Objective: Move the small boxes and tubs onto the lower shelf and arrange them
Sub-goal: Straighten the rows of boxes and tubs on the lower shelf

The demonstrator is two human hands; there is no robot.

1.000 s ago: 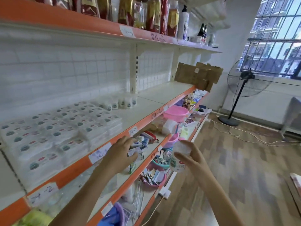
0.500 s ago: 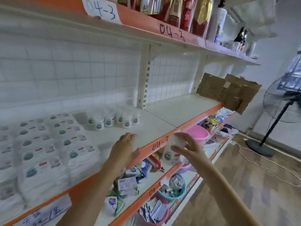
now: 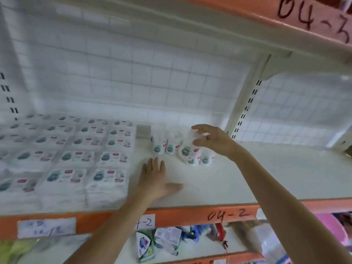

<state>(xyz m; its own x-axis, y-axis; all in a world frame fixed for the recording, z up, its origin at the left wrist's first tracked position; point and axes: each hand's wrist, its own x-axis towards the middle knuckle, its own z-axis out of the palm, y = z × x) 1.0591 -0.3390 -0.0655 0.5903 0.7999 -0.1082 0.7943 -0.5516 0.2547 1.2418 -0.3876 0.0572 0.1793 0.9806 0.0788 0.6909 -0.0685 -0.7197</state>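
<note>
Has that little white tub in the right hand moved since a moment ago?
Yes. The right hand has carried the tub from in front of the orange shelf edge up and back, among the tubs by the wall.

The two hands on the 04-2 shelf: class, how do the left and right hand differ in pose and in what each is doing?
The left hand lies flat and open on the bare shelf, holding nothing; the right hand is raised, fingers curled round a white tub. The left is nearer the shelf's front edge, the right further back. Both reach over the same shelf.

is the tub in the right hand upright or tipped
Tipped. The tub in the right hand leans left above the standing tubs.
</note>
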